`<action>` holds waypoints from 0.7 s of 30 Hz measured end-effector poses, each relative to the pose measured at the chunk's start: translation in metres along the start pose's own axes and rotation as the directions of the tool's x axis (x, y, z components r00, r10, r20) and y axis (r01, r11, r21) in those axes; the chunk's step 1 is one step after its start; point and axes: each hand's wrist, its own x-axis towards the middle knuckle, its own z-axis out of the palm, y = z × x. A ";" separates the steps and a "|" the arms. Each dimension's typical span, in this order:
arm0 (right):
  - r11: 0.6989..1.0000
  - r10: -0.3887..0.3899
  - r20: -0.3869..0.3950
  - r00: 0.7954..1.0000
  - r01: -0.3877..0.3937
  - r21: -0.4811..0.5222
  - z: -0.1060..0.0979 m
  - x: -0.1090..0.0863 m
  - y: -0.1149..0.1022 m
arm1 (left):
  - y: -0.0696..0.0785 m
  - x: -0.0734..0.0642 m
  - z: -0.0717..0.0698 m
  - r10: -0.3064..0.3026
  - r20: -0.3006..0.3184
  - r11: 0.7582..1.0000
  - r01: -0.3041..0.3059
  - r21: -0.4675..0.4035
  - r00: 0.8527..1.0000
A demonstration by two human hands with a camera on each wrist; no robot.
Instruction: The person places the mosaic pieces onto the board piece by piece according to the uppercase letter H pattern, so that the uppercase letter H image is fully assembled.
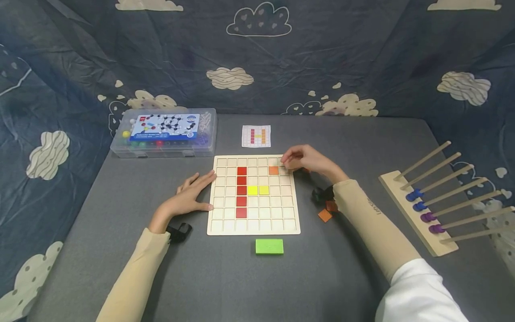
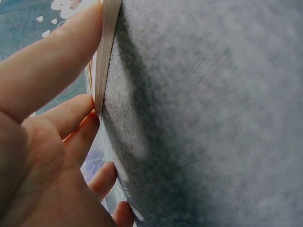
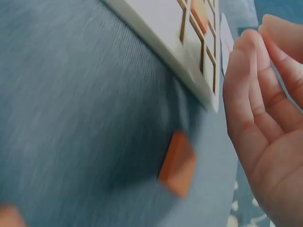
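Observation:
A wooden grid board [image 1: 225, 227] lies mid-table, bearing a column of several red tiles [image 1: 241, 191], two yellow tiles [image 1: 257, 190] and an orange tile [image 1: 273, 170]. At the board's left edge, my left hand [image 1: 183, 201] touches the rim with fingers and thumb spread; its fingertips meet the edge in the left wrist view. My right hand [image 1: 310, 159] hovers by the upper right corner, fingers loosely bent. Nothing shows between them in the right wrist view. Below it on the table is a loose orange tile [image 3: 178, 165]. More orange tiles [image 1: 325, 215] lie near the right wrist.
Behind the board lies a small pattern card [image 1: 256, 136]. A clear plastic case [image 1: 165, 147] of coloured parts stands at the back left. In front of the board rests a green block [image 1: 269, 246]. To the right is a wooden peg rack [image 1: 418, 212] with blue and purple beads.

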 end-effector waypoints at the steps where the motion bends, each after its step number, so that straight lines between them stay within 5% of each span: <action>1: 1.000 0.007 -0.002 1.000 -0.007 0.010 -0.003 -0.004 0.002 | 0.000 0.000 0.000 0.000 0.000 1.000 0.000 0.000 1.000; 21: 0.993 0.093 -0.088 0.992 -0.086 0.084 -0.049 -0.086 0.054 | 0.001 0.000 -0.001 -0.002 0.006 1.000 0.002 -0.006 1.000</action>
